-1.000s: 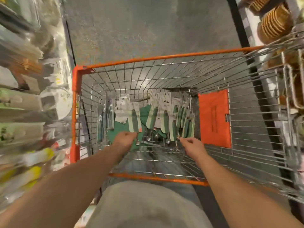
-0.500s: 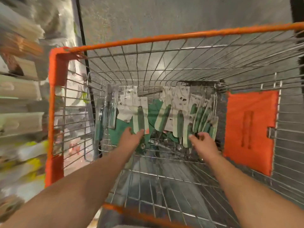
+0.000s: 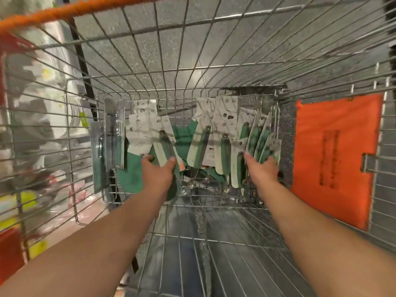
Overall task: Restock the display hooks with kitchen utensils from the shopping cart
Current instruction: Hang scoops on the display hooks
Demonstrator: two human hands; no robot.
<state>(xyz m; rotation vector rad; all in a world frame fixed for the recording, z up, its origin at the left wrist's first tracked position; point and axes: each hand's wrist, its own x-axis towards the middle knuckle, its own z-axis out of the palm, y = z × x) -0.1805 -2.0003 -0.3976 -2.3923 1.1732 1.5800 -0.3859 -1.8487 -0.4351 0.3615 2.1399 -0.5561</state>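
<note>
Reaching deep into the cart [image 3: 214,67]; left hand [image 3: 157,174] pinching one carded utensil [image 3: 166,146] at its near end, likely to lift it free; right hand [image 3: 260,170] curled round the fanned cards [image 3: 260,138] far right, gathering several for the hooks.

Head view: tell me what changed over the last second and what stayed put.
Both hands reached deeper into the shopping cart. The left hand went from resting short of the utensil packs to gripping one carded pack by its lower end. The right hand moved forward and now has its fingers among the packs bunched on the right. The packs in between and the orange flap stayed where they were.
</note>
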